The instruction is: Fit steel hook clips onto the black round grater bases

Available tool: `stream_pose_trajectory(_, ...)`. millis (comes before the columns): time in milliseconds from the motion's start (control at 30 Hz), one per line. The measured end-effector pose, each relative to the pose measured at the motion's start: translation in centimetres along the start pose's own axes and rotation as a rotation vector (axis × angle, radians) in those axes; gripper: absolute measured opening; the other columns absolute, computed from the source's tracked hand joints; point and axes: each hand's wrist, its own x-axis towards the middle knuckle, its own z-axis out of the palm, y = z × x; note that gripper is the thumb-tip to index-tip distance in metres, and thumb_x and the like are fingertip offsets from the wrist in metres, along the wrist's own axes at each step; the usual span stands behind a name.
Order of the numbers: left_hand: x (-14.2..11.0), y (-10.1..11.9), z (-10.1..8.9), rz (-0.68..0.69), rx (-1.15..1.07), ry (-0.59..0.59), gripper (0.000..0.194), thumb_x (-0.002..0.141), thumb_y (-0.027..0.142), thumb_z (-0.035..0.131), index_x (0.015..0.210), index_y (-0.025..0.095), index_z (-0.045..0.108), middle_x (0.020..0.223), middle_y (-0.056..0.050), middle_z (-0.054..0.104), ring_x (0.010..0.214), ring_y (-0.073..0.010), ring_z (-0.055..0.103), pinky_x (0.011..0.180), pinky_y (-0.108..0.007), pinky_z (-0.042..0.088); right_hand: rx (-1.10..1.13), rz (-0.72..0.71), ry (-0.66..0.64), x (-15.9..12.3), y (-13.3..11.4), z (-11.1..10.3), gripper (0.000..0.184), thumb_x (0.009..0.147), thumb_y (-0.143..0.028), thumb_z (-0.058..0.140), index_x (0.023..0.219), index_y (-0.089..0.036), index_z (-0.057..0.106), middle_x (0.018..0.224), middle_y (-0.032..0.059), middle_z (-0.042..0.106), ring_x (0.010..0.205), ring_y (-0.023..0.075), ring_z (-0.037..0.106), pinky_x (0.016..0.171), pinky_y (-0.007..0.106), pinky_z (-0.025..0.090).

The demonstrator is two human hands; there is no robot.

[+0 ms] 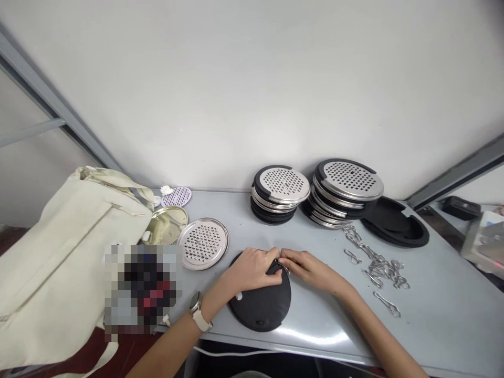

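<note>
A black round disc [262,307] lies at the table's front edge with a small pale dot on its left side. My left hand [258,270] rests across its upper part, fingers closed on its far rim. At that same rim, my right hand [301,265] pinches a small silver spring clip [286,269], whose end touches the disc between both hands. Fingers partly hide where clip and disc meet. Loose silver spring clips [381,268] are heaped to the right of my right hand. A single clip [387,303] lies nearer the front.
Two stacks of perforated metal discs with black rims, a shorter stack [281,191] and a taller stack [346,191], stand by the wall. A black shallow ring-shaped piece [417,231] is beside them. Leftward are a perforated metal disc [203,243], a gold lid [167,223] and a cream bag [71,262].
</note>
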Motion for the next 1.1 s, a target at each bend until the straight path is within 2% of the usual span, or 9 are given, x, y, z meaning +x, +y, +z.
stream_pose_trajectory(133,0.0,0.0,-0.1,-0.002,0.014,0.002,0.016,0.080,0.034,0.051,0.087,0.020,0.047,0.058,0.002,0.056,0.054,-0.0177,0.058,0.049,-0.027,0.024,0.001,-0.011,0.028,0.0,-0.2,0.1,0.030,0.095,-0.041,0.031,0.081,-0.020,0.047,0.063,-0.0048,0.041,0.057,0.0098,0.040,0.056,0.022,0.034)
stream_pose_trajectory(300,-0.1,0.2,-0.3,0.009,0.024,0.002,0.015,0.081,0.032,0.051,0.088,0.019,0.048,0.063,0.001,0.060,0.058,-0.0189,0.060,0.050,-0.027,0.025,-0.046,-0.025,0.037,-0.1,-0.3,0.3,0.030,0.095,-0.037,0.031,0.082,-0.019,0.051,0.064,-0.0033,0.046,0.057,0.0103,0.043,0.058,0.023,0.036)
stream_pose_trajectory(533,-0.1,0.3,-0.3,-0.021,0.044,0.013,0.016,0.078,0.035,0.053,0.085,0.020,0.050,0.064,0.001,0.061,0.057,-0.0183,0.059,0.049,-0.027,0.023,-0.071,-0.028,0.034,-0.1,0.1,0.7,0.026,0.095,-0.032,0.032,0.084,-0.019,0.052,0.062,-0.0035,0.047,0.054,0.0097,0.041,0.055,0.023,0.032)
stream_pose_trajectory(733,-0.1,0.1,-0.2,-0.012,0.032,0.012,0.015,0.078,0.034,0.053,0.083,0.021,0.047,0.058,0.003,0.056,0.053,-0.0161,0.056,0.048,-0.027,0.021,-0.030,0.000,0.060,-0.1,0.7,1.0,0.019,0.089,-0.028,0.041,0.072,-0.019,0.043,0.058,-0.0067,0.032,0.054,0.0081,0.028,0.051,0.021,0.025)
stream_pose_trajectory(833,0.0,0.1,-0.1,-0.007,0.013,0.013,0.015,0.077,0.033,0.053,0.082,0.021,0.046,0.057,0.004,0.054,0.051,-0.0149,0.054,0.048,-0.026,0.021,0.010,0.032,0.055,0.0,0.7,0.9,0.019,0.086,-0.026,0.044,0.069,-0.019,0.039,0.059,-0.0069,0.030,0.056,0.0080,0.026,0.052,0.021,0.024)
stream_pose_trajectory(1100,0.0,0.0,-0.3,-0.002,-0.045,-0.003,0.015,0.079,0.032,0.052,0.081,0.020,0.045,0.059,0.004,0.056,0.051,-0.0137,0.052,0.049,-0.025,0.022,0.062,0.038,0.043,0.1,0.3,0.9,0.027,0.091,-0.037,0.038,0.071,-0.019,0.040,0.059,-0.0061,0.028,0.054,0.0082,0.026,0.050,0.021,0.024)
